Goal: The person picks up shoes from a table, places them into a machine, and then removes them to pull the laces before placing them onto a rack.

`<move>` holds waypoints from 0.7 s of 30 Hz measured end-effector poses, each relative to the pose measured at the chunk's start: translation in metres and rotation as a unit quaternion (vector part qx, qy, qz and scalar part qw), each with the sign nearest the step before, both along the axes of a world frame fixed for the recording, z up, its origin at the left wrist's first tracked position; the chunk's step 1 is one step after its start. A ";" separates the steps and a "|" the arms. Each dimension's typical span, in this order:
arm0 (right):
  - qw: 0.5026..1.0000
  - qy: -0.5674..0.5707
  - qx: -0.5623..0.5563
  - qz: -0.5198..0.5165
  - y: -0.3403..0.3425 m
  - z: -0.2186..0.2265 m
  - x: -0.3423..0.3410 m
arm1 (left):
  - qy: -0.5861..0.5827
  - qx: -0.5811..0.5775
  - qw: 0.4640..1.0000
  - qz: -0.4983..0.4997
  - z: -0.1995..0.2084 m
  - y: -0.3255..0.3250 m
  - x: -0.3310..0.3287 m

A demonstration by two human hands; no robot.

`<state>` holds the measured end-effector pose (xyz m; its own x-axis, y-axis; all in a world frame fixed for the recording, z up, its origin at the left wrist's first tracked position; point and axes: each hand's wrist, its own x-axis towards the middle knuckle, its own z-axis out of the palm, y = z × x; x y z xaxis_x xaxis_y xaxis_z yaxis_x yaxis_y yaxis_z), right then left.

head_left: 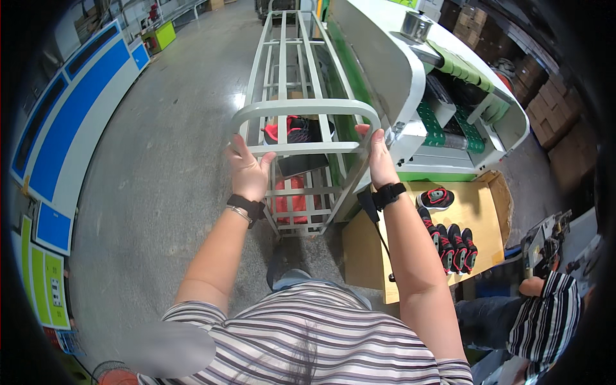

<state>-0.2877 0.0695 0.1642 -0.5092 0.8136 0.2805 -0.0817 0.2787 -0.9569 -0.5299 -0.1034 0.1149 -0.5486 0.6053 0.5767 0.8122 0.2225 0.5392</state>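
A light grey metal shelf rack (308,109) stands right in front of me, its rounded end frame facing my body. My left hand (249,170) is on the left post of that end, thumb pointing inward along the lower crossbar and fingers partly hidden by the post. On the right post is my right hand (382,157), its fingers bent over the bar. Inside the rack lies a black and red sneaker (296,130). Below it show a dark flat panel (303,165) and a red item (290,199) whose kind I cannot make out.
Close on the rack's right stands a white and green machine (385,64) with a metal pot (416,27) on top. Several black and red sneakers (457,247) sit on a wooden table (410,244). A co-worker's striped sleeve (545,314) shows lower right. Blue-white cabinets (83,109) line the left.
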 end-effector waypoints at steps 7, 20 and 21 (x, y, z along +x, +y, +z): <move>0.996 -0.054 -0.021 -0.071 -0.032 0.011 0.043 | 0.010 0.016 1.000 -0.004 -0.003 0.024 0.011; 0.891 0.323 0.193 0.255 -0.244 0.145 0.181 | 0.111 0.086 0.990 0.012 -0.007 0.006 0.038; 0.903 0.303 0.196 0.234 -0.259 0.161 0.183 | 0.124 0.124 0.984 -0.017 -0.012 0.005 0.055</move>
